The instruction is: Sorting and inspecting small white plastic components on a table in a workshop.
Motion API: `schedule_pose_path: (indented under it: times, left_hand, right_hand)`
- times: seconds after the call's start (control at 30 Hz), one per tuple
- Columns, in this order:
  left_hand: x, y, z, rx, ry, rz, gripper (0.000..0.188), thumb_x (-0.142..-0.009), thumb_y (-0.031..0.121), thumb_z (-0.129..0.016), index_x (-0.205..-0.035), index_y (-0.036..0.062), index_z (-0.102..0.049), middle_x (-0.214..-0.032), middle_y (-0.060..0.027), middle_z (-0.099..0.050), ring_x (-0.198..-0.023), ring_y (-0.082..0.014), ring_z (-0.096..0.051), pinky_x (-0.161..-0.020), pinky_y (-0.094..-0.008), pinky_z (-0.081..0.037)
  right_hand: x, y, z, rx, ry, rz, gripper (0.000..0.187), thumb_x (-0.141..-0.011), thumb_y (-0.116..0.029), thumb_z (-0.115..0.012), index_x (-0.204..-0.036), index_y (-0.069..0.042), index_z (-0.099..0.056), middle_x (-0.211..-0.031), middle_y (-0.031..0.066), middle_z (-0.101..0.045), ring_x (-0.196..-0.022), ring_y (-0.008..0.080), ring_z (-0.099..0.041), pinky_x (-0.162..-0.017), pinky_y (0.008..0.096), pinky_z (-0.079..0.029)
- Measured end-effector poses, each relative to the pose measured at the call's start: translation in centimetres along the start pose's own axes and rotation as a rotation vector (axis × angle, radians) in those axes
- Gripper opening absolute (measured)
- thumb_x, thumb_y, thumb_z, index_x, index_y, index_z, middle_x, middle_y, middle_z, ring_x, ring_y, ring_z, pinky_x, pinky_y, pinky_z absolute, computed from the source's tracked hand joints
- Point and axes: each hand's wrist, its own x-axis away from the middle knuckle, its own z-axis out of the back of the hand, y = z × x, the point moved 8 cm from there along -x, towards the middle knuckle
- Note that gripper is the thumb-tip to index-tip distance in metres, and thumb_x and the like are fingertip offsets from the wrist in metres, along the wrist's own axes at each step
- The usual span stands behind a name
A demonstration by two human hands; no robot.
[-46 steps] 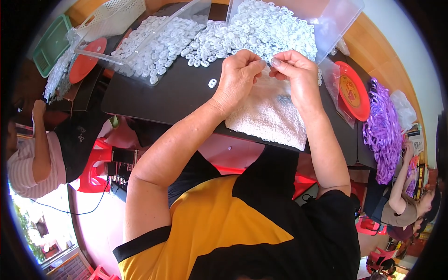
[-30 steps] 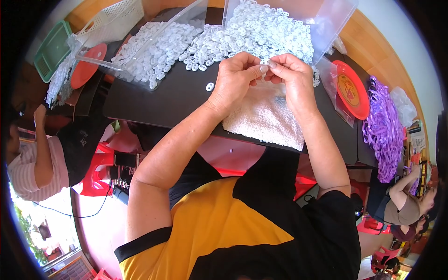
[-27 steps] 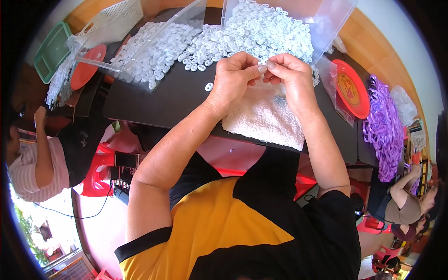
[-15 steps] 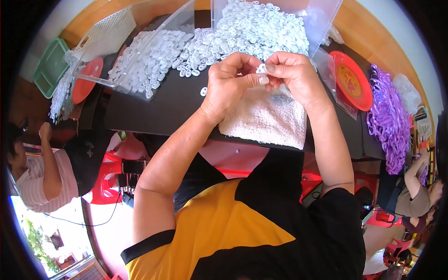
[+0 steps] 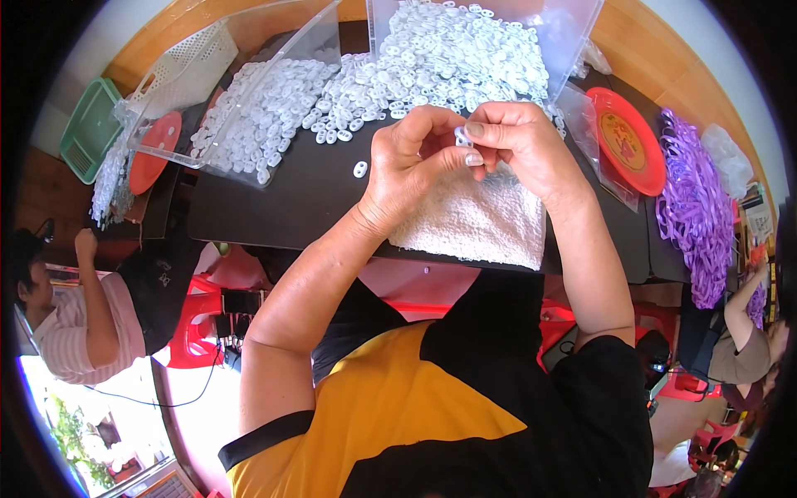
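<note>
A small white oval plastic piece with two holes (image 5: 463,137) is pinched between my two hands above a folded white towel (image 5: 477,220). My left hand (image 5: 411,158) is closed, its thumb and index fingertips at the piece's left and lower side. From the other side my right hand (image 5: 527,149) grips it, thumb and fingers pressed together. Part of the piece is covered by my fingertips. A single matching white piece (image 5: 360,169) lies alone on the dark table (image 5: 282,212), left of my left hand. Beyond my hands spreads a large heap of such pieces (image 5: 457,62).
More pieces fill a clear plastic bin (image 5: 241,153) at left; another clear bin (image 5: 573,46) stands behind the heap. Red plates (image 5: 653,170) lie at both sides. Purple ribbons (image 5: 693,216) hang at right, near a green basket's opposite side. Co-workers sit left and right.
The held piece has turned and shows more of its two-holed face. Both hands sit slightly lower, still pinching, and the view has shifted a little.
</note>
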Motion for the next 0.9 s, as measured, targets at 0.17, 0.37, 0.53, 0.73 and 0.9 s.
schedule_pose_path:
  times: [0.17, 0.37, 0.53, 0.73, 0.9]
  left_hand:
    - [0.2, 0.1, 0.1, 0.109, -0.020, -0.033, 0.034, -0.074, 0.010, -0.080, -0.102, 0.0023, -0.062, -0.085, -0.0003, -0.062, -0.080, -0.0074, -0.057, -0.072, -0.0228, -0.049]
    - [0.4, 1.6, 0.1, -0.013, -0.016, -0.131, 0.027, -0.079, 0.009, -0.075, -0.099, 0.0002, -0.059, -0.083, -0.0059, -0.065, -0.076, -0.0112, -0.064, -0.069, -0.0247, -0.053]
    - [0.5, 2.4, 0.1, -0.065, -0.048, -0.223, 0.022, -0.083, 0.005, -0.070, -0.098, -0.0016, -0.055, -0.081, -0.0096, -0.066, -0.070, -0.0149, -0.068, -0.063, -0.0253, -0.056]
    - [0.3, 1.7, 0.1, 0.032, -0.034, -0.184, 0.016, -0.084, 0.000, -0.068, -0.094, -0.0026, -0.056, -0.079, -0.0113, -0.066, -0.067, -0.0171, -0.069, -0.060, -0.0259, -0.057]
    - [-0.2, 0.2, -0.2, 0.211, -0.035, -0.048, 0.016, -0.083, -0.004, -0.067, -0.095, -0.0032, -0.055, -0.077, -0.0130, -0.067, -0.067, -0.0183, -0.069, -0.060, -0.0275, -0.058]
  right_hand:
    - [0.3, -0.1, -0.8, -0.041, -0.028, -0.012, 0.021, -0.087, -0.021, -0.066, -0.080, -0.002, -0.065, -0.064, 0.0024, -0.061, -0.052, 0.0120, -0.058, -0.051, 0.0201, -0.039]
    - [0.6, 0.1, -1.4, -0.123, -0.044, -0.018, 0.022, -0.088, -0.021, -0.065, -0.080, -0.001, -0.064, -0.067, 0.0036, -0.062, -0.052, 0.0120, -0.058, -0.050, 0.0200, -0.040]
    - [0.7, 0.1, -2.0, -0.141, -0.062, -0.006, 0.021, -0.090, -0.018, -0.063, -0.083, 0.002, -0.060, -0.066, 0.0041, -0.058, -0.051, 0.0137, -0.056, -0.049, 0.0216, -0.041]
    - [0.0, 1.6, -1.9, -0.310, -0.109, -0.001, 0.021, -0.090, -0.017, -0.062, -0.083, 0.002, -0.063, -0.067, 0.0052, -0.060, -0.049, 0.0140, -0.057, -0.048, 0.0223, -0.042]
    - [-0.3, 1.7, -1.4, -0.290, -0.080, 0.019, 0.020, -0.090, -0.015, -0.062, -0.084, 0.003, -0.063, -0.059, 0.0023, -0.053, -0.049, 0.0144, -0.057, -0.048, 0.0227, -0.040]
